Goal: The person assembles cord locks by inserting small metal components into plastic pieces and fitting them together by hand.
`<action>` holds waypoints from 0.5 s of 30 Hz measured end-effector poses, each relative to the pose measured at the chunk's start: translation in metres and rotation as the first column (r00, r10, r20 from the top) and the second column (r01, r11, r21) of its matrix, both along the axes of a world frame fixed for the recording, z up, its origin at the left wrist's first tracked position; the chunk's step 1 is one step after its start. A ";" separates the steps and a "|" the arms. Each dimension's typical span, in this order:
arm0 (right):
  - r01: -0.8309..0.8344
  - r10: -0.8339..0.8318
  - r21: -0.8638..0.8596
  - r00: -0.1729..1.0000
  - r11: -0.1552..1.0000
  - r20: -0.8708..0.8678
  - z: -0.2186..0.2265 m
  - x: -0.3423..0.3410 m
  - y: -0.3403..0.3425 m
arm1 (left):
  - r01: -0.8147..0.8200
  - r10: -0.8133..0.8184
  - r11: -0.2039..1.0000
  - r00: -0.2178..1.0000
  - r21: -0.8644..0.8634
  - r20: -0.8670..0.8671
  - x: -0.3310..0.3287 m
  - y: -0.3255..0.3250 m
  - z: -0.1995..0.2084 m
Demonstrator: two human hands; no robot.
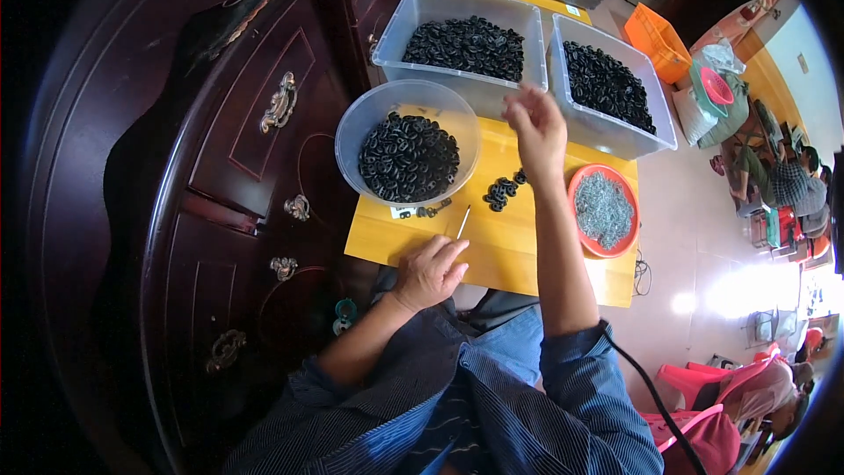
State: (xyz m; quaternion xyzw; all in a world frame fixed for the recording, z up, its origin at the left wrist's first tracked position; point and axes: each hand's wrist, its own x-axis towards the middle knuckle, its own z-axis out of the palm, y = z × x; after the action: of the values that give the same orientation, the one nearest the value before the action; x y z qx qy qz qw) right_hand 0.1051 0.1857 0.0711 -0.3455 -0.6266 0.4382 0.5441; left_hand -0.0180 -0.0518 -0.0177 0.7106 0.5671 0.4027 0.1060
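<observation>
My left hand (428,273) rests at the front edge of the yellow table, fingers bent around the lower end of a thin metal rod (463,222). Its shaft points up and away from me; the part under my fingers is hidden. My right hand (538,130) is raised over the table, in front of the gap between two big bins, with fingers curled. Whatever it holds, if anything, is hidden. Below it lies a small group of black oval link-like pieces (501,193). A round clear tub (352,136) of similar black pieces (409,158) stands to the left.
Two translucent bins (536,44) (664,123) of black pieces stand at the back. An orange-red bowl (576,211) of small clear or silvery pieces is at right. Dark wooden cabinets (255,149) border the left. People (796,185) sit farther right, beyond pink chairs (703,387).
</observation>
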 end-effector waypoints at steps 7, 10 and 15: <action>0.151 -0.235 0.218 0.867 0.964 0.440 -0.056 0.046 -0.092 | -0.015 0.015 0.999 1.000 -0.029 0.008 0.003 -0.003 -0.004; 0.156 -0.215 0.154 0.820 0.976 0.531 -0.066 0.058 -0.119 | -0.047 0.044 0.998 0.997 -0.041 -0.069 0.007 -0.001 -0.002; 0.140 -0.222 0.186 0.795 0.973 0.565 -0.088 0.064 -0.125 | -0.094 0.094 0.996 0.995 0.011 -0.043 0.013 0.001 -0.003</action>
State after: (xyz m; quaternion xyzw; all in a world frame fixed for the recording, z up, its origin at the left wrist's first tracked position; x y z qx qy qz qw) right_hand 0.1693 0.0602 -0.0166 -0.4837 -0.7548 0.2140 0.3878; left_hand -0.0050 -0.0509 -0.0205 0.6922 0.6002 0.3942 0.0713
